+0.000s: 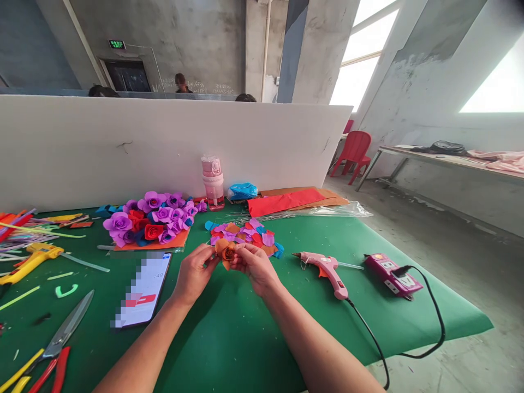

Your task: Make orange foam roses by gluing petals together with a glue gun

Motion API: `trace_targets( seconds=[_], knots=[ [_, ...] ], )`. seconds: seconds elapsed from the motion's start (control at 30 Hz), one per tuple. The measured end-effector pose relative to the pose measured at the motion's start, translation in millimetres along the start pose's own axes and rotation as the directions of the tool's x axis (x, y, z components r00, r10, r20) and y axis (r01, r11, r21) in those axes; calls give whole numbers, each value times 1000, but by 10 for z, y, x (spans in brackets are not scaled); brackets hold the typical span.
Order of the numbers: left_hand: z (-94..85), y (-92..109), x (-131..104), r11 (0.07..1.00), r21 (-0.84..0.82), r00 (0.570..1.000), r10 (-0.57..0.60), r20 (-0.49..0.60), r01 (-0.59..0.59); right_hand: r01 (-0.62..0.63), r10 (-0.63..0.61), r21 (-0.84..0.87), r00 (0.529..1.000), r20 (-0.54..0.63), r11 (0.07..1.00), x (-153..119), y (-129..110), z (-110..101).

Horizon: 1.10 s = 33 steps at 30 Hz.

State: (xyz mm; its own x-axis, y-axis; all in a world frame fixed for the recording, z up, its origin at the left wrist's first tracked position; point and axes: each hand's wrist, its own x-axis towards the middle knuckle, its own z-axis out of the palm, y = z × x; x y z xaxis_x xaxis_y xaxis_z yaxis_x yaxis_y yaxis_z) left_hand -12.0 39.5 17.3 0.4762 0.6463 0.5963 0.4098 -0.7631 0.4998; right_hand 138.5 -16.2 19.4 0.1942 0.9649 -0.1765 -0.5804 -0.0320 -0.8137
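Between my two hands is an orange-brown paper flower [225, 252], raised over the green table [229, 338]. The fingers of my left hand [197, 271] pinch its left edge. My right hand [257, 266] grips it from the right, with its fingertips at the petals. Just behind the flower lies a heap of loose paper petals [251, 233] in purple, red, blue and orange. Finished purple and red paper roses [153, 218] are bunched to the left of my hands. A pink hot glue gun [323, 269] with a glue stick in it rests to the right.
A phone [144, 292] lies left of my forearms, near scissors [67, 325], pliers with red handles [51, 374] and a yellow glue gun [35, 259]. A pink bottle [213, 183] and red paper [284, 202] stand and lie behind. A corded purple power box [393, 274] sits at right.
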Motion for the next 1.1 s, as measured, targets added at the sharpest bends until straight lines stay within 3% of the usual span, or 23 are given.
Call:
trace_targets(
  seconds=[0.4, 0.53, 0.67, 0.83, 0.9, 0.97, 1.03, 1.1],
  knots=[
    [-2, 2, -12, 999, 36, 999, 35, 0, -35, 12, -12, -87, 1000, -1, 996, -8, -33, 0],
    [13, 40, -3, 989, -84, 992, -123, 12, 123, 65, -63, -70, 997, 40, 995, -25, -52, 24],
    [24, 87, 12, 917, -260, 953, -290, 85, 302, 138, -134, -57, 988, 71, 989, -45, -101, 41],
    [17, 72, 20, 863, -335, 925, -371, 85, 377, 223, -224, -143, 974, 8, 964, -49, -116, 23],
    [8, 65, 25, 851, -345, 917, -390, 89, 396, 370, -385, -333, 923, 22, 868, -61, -109, 18],
    [-3, 62, 33, 844, -349, 912, -396, 108, 408, 517, -551, -532, 827, 110, 670, -80, -106, 19],
    [-12, 57, 39, 844, -348, 913, -387, 130, 408, 585, -623, -644, 754, 208, 493, -94, -109, 19],
    [-19, 52, 43, 844, -348, 913, -375, 158, 407, 594, -636, -699, 728, 256, 399, -95, -117, 15]
  ],
)
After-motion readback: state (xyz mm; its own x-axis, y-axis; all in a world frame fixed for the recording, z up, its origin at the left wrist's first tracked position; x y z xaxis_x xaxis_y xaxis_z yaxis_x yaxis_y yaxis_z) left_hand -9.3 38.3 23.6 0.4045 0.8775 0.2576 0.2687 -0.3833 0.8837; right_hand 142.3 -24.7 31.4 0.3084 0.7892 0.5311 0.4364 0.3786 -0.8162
